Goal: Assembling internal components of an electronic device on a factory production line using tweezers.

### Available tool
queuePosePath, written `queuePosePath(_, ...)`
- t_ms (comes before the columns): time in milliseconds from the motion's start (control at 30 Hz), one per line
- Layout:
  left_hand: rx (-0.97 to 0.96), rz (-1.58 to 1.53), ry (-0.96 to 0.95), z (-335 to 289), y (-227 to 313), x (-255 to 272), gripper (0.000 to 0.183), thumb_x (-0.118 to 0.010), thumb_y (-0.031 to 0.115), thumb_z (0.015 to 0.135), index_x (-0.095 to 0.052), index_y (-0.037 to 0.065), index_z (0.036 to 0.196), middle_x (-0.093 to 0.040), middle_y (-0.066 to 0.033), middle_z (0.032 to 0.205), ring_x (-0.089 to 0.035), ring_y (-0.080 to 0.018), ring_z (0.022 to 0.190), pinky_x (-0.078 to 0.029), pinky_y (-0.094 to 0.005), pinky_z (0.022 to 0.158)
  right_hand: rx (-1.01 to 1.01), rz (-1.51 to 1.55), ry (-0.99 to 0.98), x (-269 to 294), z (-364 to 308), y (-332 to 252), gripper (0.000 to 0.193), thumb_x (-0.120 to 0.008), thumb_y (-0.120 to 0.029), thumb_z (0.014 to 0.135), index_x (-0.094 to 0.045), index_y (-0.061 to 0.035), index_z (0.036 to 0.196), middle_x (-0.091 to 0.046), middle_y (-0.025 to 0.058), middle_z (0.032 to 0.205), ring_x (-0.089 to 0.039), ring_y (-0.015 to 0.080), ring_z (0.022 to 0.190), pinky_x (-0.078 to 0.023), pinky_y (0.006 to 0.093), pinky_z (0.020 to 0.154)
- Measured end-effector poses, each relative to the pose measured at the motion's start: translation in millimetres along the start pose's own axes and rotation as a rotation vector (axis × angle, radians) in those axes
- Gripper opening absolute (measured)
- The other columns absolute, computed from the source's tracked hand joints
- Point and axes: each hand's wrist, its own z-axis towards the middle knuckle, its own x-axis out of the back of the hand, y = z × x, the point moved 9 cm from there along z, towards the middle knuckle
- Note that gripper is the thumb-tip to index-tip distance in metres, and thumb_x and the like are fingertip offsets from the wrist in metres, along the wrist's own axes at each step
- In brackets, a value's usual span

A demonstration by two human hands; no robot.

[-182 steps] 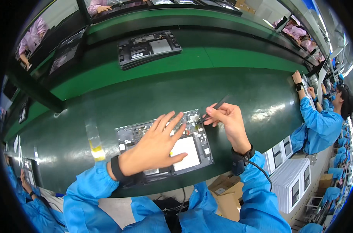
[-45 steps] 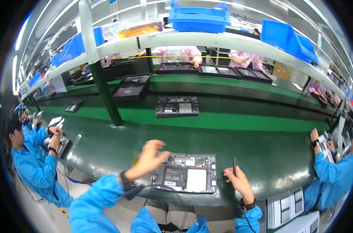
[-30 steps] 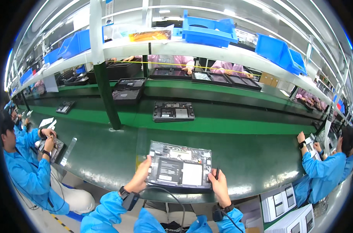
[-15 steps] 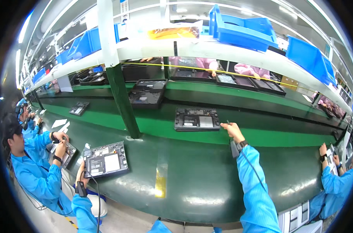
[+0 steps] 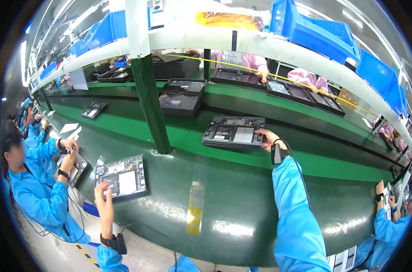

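On the green conveyor strip lies a laptop base [image 5: 224,135], its black battery, silver panel and circuit board exposed. My right hand [image 5: 270,139] is closed on its right edge, thumb on top and fingers underneath. A second open laptop base [image 5: 138,181], with a white panel and a bare board, rests on the near bench at left. Beside its lower left corner my left hand [image 5: 105,207] is raised, fingers apart and holding nothing; whether a fingertip touches the base I cannot tell. Both my wrists wear black straps with small boxes.
A dark green post [image 5: 152,104] stands between the two bases. Beyond the strip are a black tray [image 5: 182,97] and a smaller laptop base [image 5: 94,110]. Blue bins [image 5: 317,34] sit on the white shelf above. A person in blue [image 5: 38,174] works at left; others work opposite and at right.
My right hand has moved onto the base's right edge and gripped it. My left hand has come off the near base's left side, fingers spreading. The whole view has shifted slightly.
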Motion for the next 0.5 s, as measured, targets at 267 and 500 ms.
queuePosePath(267,-0.061,-0.294,-0.29,-84,124,-52,0.025,-0.058,0.001,0.091,-0.064,-0.001,0.115,-0.063,-0.0105,0.112,-0.063,-0.0211,0.099,-0.05,-0.0337,0.084,0.224,0.146,0.233,18,-167,28,0.022,-0.076,-0.02,0.086,-0.068,-0.006,0.101,-0.069,0.0024,0.09,-0.053,0.0072,0.056,-0.034,0.0211,0.042)
queuePosePath(500,0.124,-0.597,-0.743,-162,173,-131,0.041,-0.061,0.014,0.099,-0.056,0.002,0.138,-0.065,-0.0144,0.124,-0.063,-0.0217,0.11,-0.049,-0.0338,0.095,0.053,0.184,0.389,0,-386,119,0.028,-0.074,-0.013,0.086,-0.065,0.0016,0.108,-0.072,0.0096,0.092,-0.072,0.0196,0.075,-0.062,0.034,0.07)
